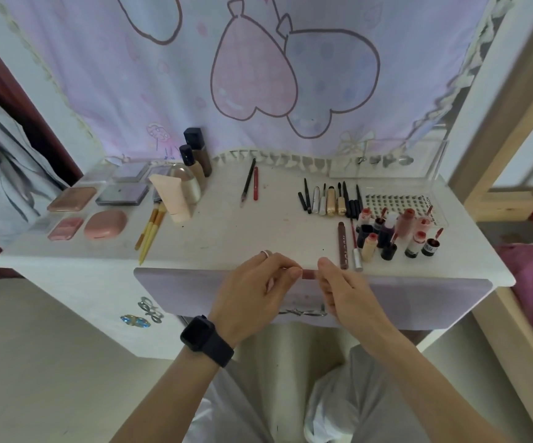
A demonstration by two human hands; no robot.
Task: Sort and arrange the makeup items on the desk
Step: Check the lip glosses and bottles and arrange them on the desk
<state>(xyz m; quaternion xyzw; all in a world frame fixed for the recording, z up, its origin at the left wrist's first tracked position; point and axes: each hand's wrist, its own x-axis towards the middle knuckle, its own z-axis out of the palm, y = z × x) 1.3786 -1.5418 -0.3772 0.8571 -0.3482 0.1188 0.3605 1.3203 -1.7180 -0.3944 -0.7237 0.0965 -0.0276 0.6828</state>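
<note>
Left hand [255,289] and right hand [345,292] pinch a small tube [309,274] at the desk [214,231] edge. It is probably light and rigid: hold the ends.

Black smartwatch [207,341] on left wrist, ring [266,253] on finger.

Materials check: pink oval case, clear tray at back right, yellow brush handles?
Pink oval case: likely matte plastic, soft even sheen. Clear tray: seemingly acrylic, see-through with bright edges. Yellow brush handles: painted wood or plastic; cannot tell.
</note>
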